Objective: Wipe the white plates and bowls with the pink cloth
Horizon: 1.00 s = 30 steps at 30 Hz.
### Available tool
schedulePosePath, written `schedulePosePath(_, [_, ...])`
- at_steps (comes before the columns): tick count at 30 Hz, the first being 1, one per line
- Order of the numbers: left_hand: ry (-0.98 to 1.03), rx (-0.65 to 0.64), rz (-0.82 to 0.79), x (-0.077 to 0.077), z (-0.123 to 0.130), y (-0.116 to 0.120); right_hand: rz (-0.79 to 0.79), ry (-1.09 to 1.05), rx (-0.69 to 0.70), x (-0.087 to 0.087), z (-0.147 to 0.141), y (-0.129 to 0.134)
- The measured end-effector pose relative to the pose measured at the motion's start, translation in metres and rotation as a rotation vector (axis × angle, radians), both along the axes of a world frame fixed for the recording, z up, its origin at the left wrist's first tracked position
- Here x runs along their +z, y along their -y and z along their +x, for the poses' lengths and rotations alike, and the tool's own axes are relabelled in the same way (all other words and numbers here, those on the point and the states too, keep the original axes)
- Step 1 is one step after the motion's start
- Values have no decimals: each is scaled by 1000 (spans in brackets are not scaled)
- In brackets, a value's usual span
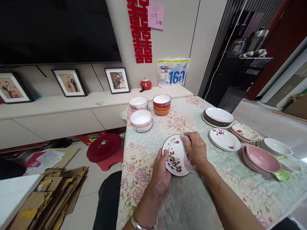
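Note:
A white plate with a dark rim and brown flowers is tilted up above the near part of the table. My left hand grips its left edge, thumb on the face and fingers behind. At the plate's upper right edge, my right hand pinches a pale pink cloth, which hangs down over the plate's right side. Beyond the plate stand white bowls with red rims and a stack of red and orange bowls.
On the table's right are stacked dark-rimmed plates, flowered plates, squarish dishes, white bowls and pink dishes. A red stool and flattened cardboard are on the left. A low cabinet runs behind.

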<state>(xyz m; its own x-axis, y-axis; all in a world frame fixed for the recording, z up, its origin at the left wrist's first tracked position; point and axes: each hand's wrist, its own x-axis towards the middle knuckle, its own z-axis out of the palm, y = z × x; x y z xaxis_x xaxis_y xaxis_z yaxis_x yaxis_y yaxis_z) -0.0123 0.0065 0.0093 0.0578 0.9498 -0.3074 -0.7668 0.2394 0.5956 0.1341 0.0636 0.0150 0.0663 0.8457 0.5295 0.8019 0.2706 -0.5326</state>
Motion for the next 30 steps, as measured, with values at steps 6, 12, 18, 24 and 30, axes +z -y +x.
schedulePosePath(6, [88,-42,55,-2,7,2,-47,38,275,5,-30,17])
schedulePosePath(12, [198,-15,-106,-2,4,-3,-213,132,504,6,-27,18])
schedulePosePath(18, [217,-3,-121,2,7,-3,-268,176,21,9,-6,5])
schedulePosePath(24, [232,22,-147,3,5,-2,-278,143,221,10,-22,16])
schedulePosePath(30, [237,-23,-189,-1,2,-6,-353,89,590,18,-29,21])
